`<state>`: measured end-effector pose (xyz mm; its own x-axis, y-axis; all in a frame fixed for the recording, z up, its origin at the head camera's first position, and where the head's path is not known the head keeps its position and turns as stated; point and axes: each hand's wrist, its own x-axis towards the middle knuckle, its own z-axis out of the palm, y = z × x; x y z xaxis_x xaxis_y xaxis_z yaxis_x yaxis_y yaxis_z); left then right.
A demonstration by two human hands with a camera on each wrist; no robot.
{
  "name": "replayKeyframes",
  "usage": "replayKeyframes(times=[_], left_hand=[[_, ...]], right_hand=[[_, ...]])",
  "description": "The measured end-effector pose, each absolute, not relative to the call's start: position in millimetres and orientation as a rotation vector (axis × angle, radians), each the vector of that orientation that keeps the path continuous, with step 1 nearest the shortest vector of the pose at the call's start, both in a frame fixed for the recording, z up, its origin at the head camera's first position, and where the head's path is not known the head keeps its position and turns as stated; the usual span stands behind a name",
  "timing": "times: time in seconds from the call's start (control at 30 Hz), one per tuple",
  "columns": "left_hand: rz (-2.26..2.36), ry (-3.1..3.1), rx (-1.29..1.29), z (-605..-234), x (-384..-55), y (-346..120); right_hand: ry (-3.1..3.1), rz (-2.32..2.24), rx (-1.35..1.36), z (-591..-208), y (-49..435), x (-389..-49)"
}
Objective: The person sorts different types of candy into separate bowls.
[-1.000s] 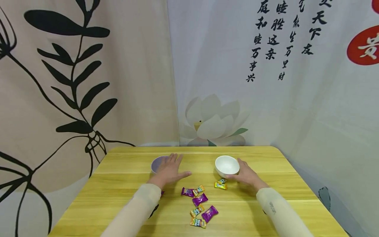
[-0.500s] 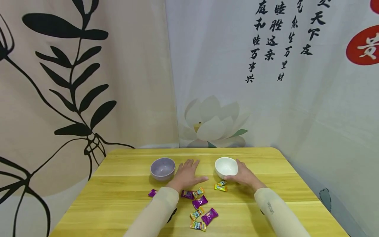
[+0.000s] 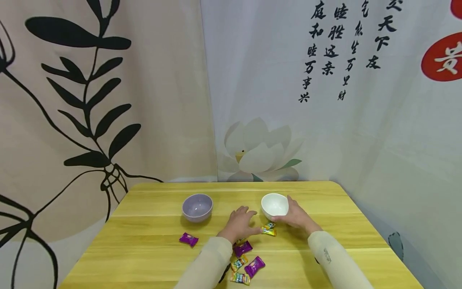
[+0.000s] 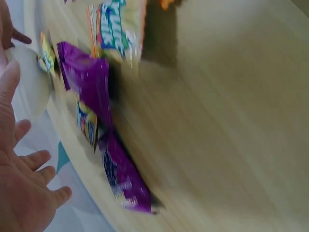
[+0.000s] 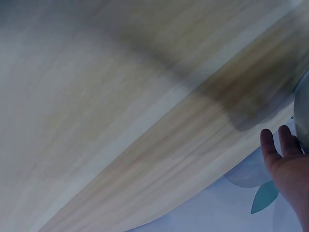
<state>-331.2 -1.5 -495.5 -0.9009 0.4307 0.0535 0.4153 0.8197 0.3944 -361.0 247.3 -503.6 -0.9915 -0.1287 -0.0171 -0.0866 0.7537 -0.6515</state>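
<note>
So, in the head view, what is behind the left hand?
The lower edge of a yellow candy peeks out below the left hand; its upper part is covered. Whatever else the hand hides there cannot be seen in that view.

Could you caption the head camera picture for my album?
Right hand cupping a white bowl, left hand open near wrapped candies, and a purple bowl apart on the table.

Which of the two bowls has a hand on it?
The white bowl: the right hand holds its side, thumb in front. The lavender bowl stands apart on the table, untouched.
</note>
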Motion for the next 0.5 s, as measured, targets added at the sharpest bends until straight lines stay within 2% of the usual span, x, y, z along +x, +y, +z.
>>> replayKeyframes(times=[0.5], left_hand=[[0.544,2.965,0.709,-504.2,-332.5,17.9]], right_hand=[[2.911,-1.204,-0.221,-509.4,245.7,-364.3]])
